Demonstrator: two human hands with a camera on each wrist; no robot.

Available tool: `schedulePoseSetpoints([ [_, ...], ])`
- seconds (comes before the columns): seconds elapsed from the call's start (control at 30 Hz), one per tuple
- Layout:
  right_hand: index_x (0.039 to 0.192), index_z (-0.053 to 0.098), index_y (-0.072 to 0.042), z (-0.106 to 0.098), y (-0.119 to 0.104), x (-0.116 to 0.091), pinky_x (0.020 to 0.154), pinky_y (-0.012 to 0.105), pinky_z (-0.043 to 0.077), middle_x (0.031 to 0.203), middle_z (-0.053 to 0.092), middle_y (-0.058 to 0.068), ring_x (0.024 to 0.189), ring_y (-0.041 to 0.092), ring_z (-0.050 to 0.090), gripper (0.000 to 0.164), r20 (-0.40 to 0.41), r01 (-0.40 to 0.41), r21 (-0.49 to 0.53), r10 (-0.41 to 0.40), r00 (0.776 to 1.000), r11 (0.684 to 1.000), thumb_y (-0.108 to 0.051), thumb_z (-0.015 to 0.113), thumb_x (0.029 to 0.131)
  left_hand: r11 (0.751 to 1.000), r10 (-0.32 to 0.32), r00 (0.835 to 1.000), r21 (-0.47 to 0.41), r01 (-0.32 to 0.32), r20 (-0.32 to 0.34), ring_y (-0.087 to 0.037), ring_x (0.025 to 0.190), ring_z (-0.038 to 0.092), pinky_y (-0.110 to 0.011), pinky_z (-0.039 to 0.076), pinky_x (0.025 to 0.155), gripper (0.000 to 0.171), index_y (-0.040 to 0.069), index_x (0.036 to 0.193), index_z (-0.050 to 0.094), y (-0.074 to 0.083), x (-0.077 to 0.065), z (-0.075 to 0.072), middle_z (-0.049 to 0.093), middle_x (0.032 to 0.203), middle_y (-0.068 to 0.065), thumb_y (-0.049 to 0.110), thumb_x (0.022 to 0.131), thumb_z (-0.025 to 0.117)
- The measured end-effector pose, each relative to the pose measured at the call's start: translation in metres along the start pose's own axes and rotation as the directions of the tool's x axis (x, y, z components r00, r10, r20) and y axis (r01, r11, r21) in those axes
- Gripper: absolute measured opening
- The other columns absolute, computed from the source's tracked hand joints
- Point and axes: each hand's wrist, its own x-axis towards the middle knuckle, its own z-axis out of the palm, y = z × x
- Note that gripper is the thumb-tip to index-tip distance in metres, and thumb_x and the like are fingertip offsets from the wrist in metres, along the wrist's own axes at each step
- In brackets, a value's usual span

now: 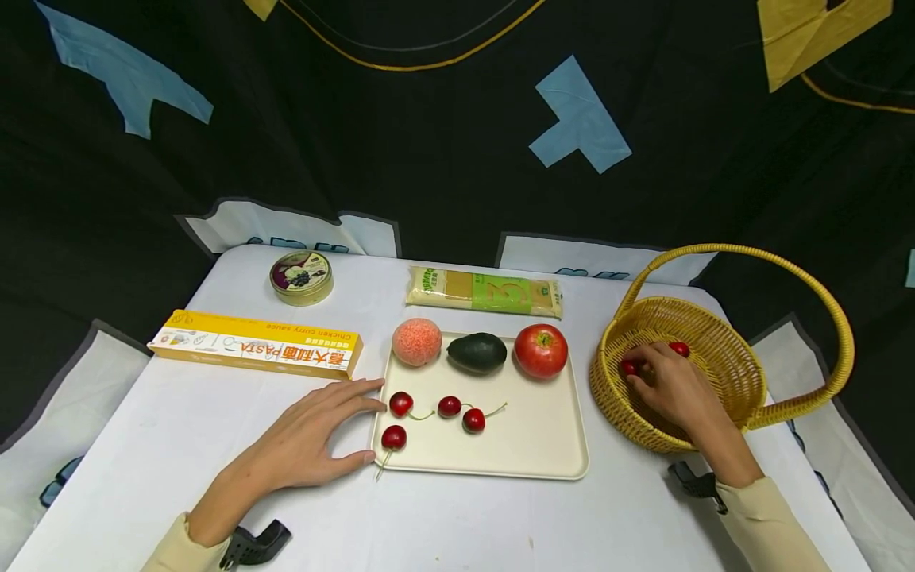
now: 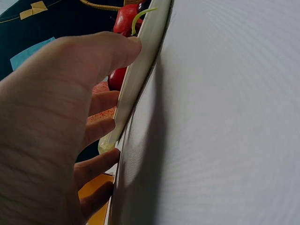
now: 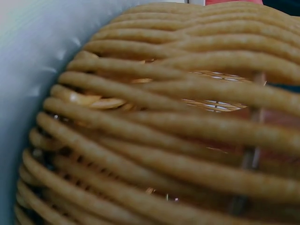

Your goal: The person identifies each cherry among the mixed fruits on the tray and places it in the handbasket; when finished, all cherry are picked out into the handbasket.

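My right hand (image 1: 675,389) reaches down inside the yellow wicker basket (image 1: 611,405), fingers bent and pinching a red cherry (image 1: 628,368) between thumb and fingertips. Another cherry (image 1: 680,349) lies in the basket beyond the knuckles. The basket's weave fills the right wrist view and hides that hand there. My left hand (image 1: 307,433) rests with spread, relaxed fingers at the left rim of a cream tray (image 1: 529,453); its thumb (image 2: 124,50) lies against that rim. On the tray are several cherries (image 1: 474,420) with stems, a red apple (image 1: 541,351), a dark green avocado (image 1: 476,353) and a pinkish round fruit (image 1: 417,342).
A yellow pasta box (image 1: 257,343) lies left of the tray, with a round tin (image 1: 302,278) behind it. Behind the tray is a pack of noodles (image 1: 484,292). The basket's tall handle (image 1: 808,278) arches up and to the right. A black curtain (image 1: 429,159) hangs behind the white table.
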Motion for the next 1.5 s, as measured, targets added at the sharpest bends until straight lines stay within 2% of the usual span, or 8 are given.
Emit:
schedulePoseSetpoints([
  [0.33, 0.129, 0.072, -0.003, 0.0, 0.0, 0.001, 0.089, 0.064, 0.06, 0.125, 0.066, 0.027, 0.1, 0.038, 0.069, 0.04, 0.029, -0.02, 0.002, 0.02, 0.999, 1.0, -0.01, 0.084, 0.092, 1.0, 0.008, 1.0, 0.0, -0.008, -0.004, -0.026, 0.15, 0.049, -0.058, 0.044, 0.117, 0.06, 0.029, 0.139, 0.07, 0.0, 0.001, -0.001, 0.048, 0.166, 0.007, 0.05, 0.086, 0.086],
  [0.47, 0.129, 0.071, -0.003, 0.0, 0.0, 0.001, 0.09, 0.065, 0.06, 0.126, 0.066, 0.027, 0.101, 0.04, 0.068, 0.04, 0.016, -0.016, -0.001, 0.016, 1.0, 1.0, -0.01, 0.083, 0.092, 1.0, 0.01, 1.0, -0.004, -0.01, -0.006, -0.025, 0.15, 0.049, -0.057, 0.044, 0.117, 0.059, 0.03, 0.139, 0.07, 0.0, 0.0, 0.0, 0.048, 0.165, 0.008, 0.05, 0.086, 0.086],
  [0.63, 0.128, 0.071, 0.0, -0.002, -0.004, -0.001, 0.092, 0.066, 0.058, 0.124, 0.068, 0.026, 0.107, 0.043, 0.068, 0.036, -0.066, 0.002, 0.033, 0.0, 0.998, 0.999, -0.01, 0.082, 0.094, 1.0, 0.012, 1.0, -0.003, -0.013, -0.009, -0.026, 0.15, 0.049, -0.057, 0.044, 0.117, 0.059, 0.029, 0.139, 0.07, 0.001, 0.001, -0.001, 0.049, 0.165, 0.008, 0.049, 0.086, 0.086],
  [0.77, 0.124, 0.073, -0.001, -0.004, -0.011, -0.002, 0.081, 0.058, 0.06, 0.112, 0.072, 0.021, 0.097, 0.037, 0.069, 0.033, -0.18, 0.049, 0.052, -0.039, 0.983, 0.997, -0.008, 0.082, 0.094, 1.0, 0.015, 1.0, -0.003, -0.015, -0.009, -0.026, 0.15, 0.049, -0.057, 0.044, 0.118, 0.059, 0.029, 0.139, 0.07, 0.001, 0.001, -0.001, 0.049, 0.165, 0.007, 0.049, 0.086, 0.086],
  [0.9, 0.122, 0.075, -0.003, -0.008, -0.023, -0.004, 0.073, 0.05, 0.057, 0.108, 0.073, 0.018, 0.091, 0.032, 0.069, 0.031, -0.252, 0.063, 0.05, -0.048, 0.967, 0.997, -0.008, 0.083, 0.093, 1.0, 0.013, 1.0, -0.003, -0.013, -0.007, -0.026, 0.15, 0.049, -0.058, 0.043, 0.118, 0.059, 0.029, 0.139, 0.07, 0.001, 0.001, -0.001, 0.049, 0.165, 0.007, 0.05, 0.086, 0.086],
  [1.17, 0.125, 0.074, -0.006, -0.016, -0.059, -0.009, 0.07, 0.047, 0.057, 0.111, 0.073, 0.017, 0.089, 0.032, 0.07, 0.032, -0.322, 0.044, 0.076, -0.017, 0.946, 0.996, -0.013, 0.08, 0.094, 1.0, 0.01, 1.0, -0.007, -0.01, -0.006, -0.026, 0.15, 0.049, -0.059, 0.043, 0.118, 0.059, 0.029, 0.14, 0.069, 0.001, 0.0, 0.0, 0.048, 0.165, 0.007, 0.049, 0.087, 0.086],
  [1.33, 0.126, 0.073, -0.006, -0.015, -0.079, -0.011, 0.074, 0.051, 0.063, 0.115, 0.072, 0.014, 0.096, 0.031, 0.072, 0.034, -0.371, 0.097, 0.118, -0.047, 0.927, 0.988, -0.01, 0.083, 0.093, 1.0, 0.012, 1.0, -0.005, -0.012, -0.006, -0.025, 0.15, 0.049, -0.058, 0.043, 0.118, 0.059, 0.029, 0.139, 0.069, 0.001, 0.0, 0.0, 0.049, 0.165, 0.007, 0.05, 0.086, 0.086],
  [1.5, 0.126, 0.073, -0.007, -0.008, -0.097, -0.009, 0.072, 0.048, 0.064, 0.114, 0.072, 0.011, 0.093, 0.025, 0.071, 0.038, -0.39, 0.184, 0.133, -0.119, 0.913, 0.974, -0.008, 0.086, 0.09, 1.0, 0.01, 1.0, -0.007, -0.01, -0.004, -0.025, 0.15, 0.049, -0.058, 0.043, 0.118, 0.059, 0.029, 0.139, 0.07, 0.001, 0.0, 0.0, 0.049, 0.165, 0.007, 0.049, 0.086, 0.086],
])
